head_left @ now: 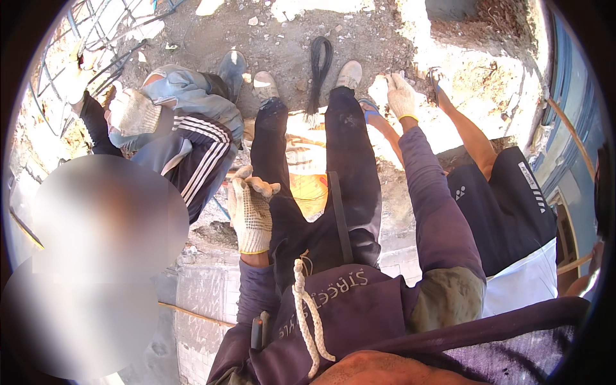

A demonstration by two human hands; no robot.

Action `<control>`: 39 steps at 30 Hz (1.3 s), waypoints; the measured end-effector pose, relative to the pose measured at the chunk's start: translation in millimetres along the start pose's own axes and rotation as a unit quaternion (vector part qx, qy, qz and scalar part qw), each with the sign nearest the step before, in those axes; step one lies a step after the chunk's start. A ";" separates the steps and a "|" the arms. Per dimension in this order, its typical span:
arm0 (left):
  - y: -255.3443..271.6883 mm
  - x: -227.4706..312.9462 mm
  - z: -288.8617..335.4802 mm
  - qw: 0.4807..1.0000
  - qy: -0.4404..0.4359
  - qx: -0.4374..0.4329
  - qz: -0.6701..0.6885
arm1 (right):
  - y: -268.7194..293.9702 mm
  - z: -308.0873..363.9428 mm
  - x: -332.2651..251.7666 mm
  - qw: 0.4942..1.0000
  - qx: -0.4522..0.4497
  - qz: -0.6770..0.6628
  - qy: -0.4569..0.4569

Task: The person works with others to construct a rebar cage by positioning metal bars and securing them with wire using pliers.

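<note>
My left hand (252, 212), in a white dotted work glove, is beside my left thigh. Its fingers are curled in; whatever they hold, if anything, is hidden. My right hand (402, 97), in a pale knit glove, reaches forward beyond my right knee, near another person's sandalled feet. Its fingers look stretched out, and nothing shows in them. A looped bundle of thin black wire (319, 74) lies on the dirt between my shoes. The dark handle of a tool (258, 330) pokes up at the left side of my hooded top.
A co-worker in striped trousers (204, 151) crouches at left, a gloved hand beside a rebar cage (61, 61). Another person in black shorts (507, 208) is close at right. Broken concrete (481, 86) and rubble lie ahead; blue sheeting (574, 96) stands at far right.
</note>
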State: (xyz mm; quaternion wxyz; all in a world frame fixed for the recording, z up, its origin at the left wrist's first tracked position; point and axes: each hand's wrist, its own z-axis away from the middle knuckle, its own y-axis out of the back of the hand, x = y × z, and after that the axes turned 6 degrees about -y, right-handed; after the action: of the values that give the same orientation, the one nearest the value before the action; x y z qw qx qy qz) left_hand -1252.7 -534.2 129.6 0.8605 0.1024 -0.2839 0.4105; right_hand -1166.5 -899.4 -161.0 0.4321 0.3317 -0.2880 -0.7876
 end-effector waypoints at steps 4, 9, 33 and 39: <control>19.2 -15.1 -31.3 0.996 0.048 0.029 0.071 | -36.9 -111.5 -8.4 0.994 0.095 0.056 -0.014; 68.5 -66.2 -55.4 0.982 0.089 0.118 0.117 | -93.8 -186.2 -59.9 0.974 0.203 0.095 0.006; 43.0 -54.0 -67.6 0.975 0.037 0.124 0.183 | -222.3 -177.5 -40.4 0.992 -0.075 -0.004 0.097; 33.9 -53.6 -62.9 0.978 0.036 0.125 0.164 | -229.2 -163.9 -39.2 0.995 -0.036 0.037 0.084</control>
State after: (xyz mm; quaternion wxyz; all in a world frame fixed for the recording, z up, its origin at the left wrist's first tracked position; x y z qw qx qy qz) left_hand -1280.1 -521.5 45.6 0.7717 0.1469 -0.2119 0.5814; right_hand -1136.4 -787.0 -420.6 0.4952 0.3696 -0.2342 -0.7506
